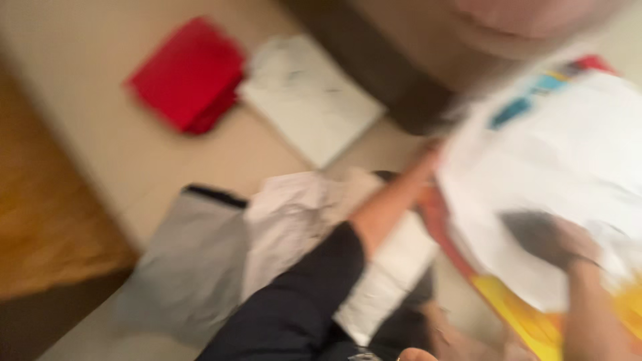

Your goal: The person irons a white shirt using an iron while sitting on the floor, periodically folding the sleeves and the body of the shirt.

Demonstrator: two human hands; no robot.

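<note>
Both hands (495, 200) gripping one large white sheet (555, 174); one red cloth (187, 73), one white cloth (307, 93) beyond.

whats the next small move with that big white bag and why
Probably steady the bag before anything else. Both hands seem to be on it, the left hand at its edge and the right hand against its face, and it hangs tilted above the clothes. Blur hides the grip.

Folded cloth (187, 73) far left on floor (100, 134), flat packet (311, 97) just right of it; crumpled garments (267, 234) nearer; large printed bag (548, 167) at right.
</note>
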